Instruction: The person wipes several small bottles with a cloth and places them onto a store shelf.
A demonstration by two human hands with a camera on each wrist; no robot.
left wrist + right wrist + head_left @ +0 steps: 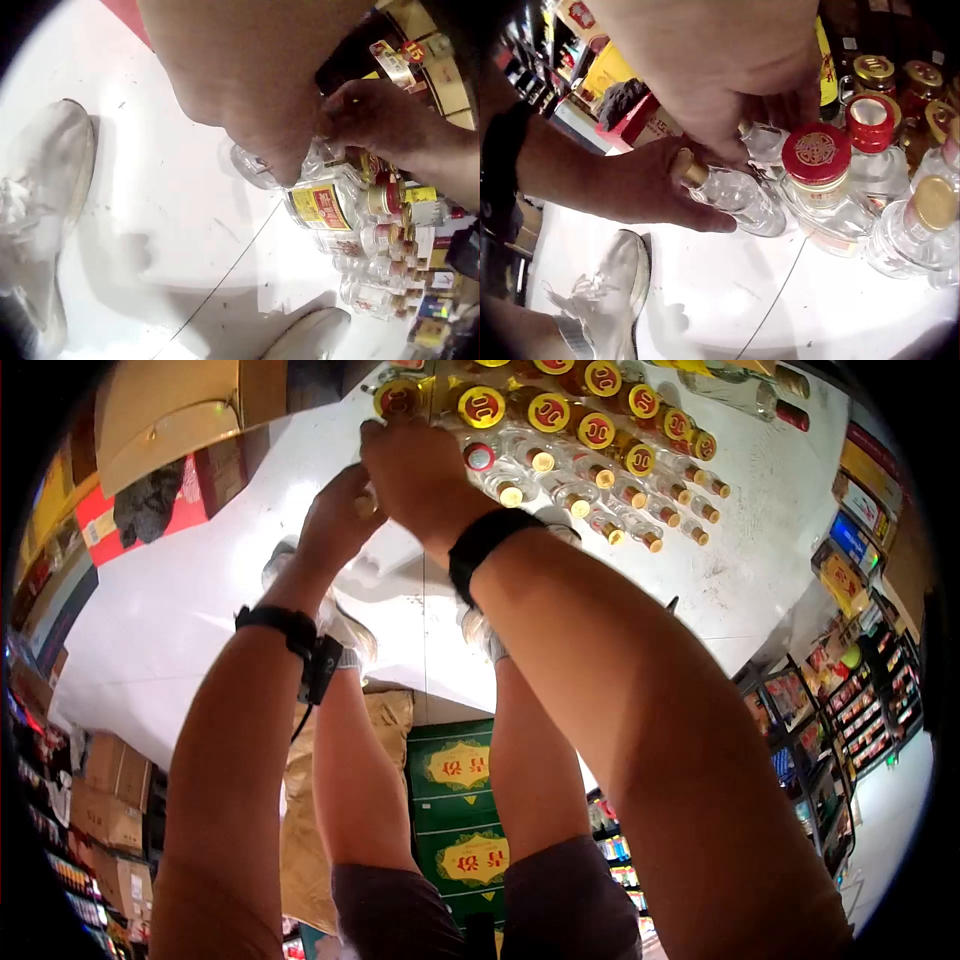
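My left hand (340, 520) grips a small clear glass bottle (742, 199) near its gold cap (692, 169). In the right wrist view this bottle tilts slightly over the white floor. Close beside it, my right hand (727, 67) curls over the top of a second clear bottle (767, 142); its fingertips are partly hidden. Both hands are at the near left corner of a group of bottles. Nearest to them stands a clear bottle with a red cap (817, 154), its yellow and red label (321, 208) showing in the left wrist view.
Rows of gold-capped clear bottles (578, 507) and larger bottles with red and gold lids (548, 412) stand to the right. A cardboard box (165, 420) and a red box (190, 505) are at the left. White shoes (611, 285) and a green box (450, 810) are below.
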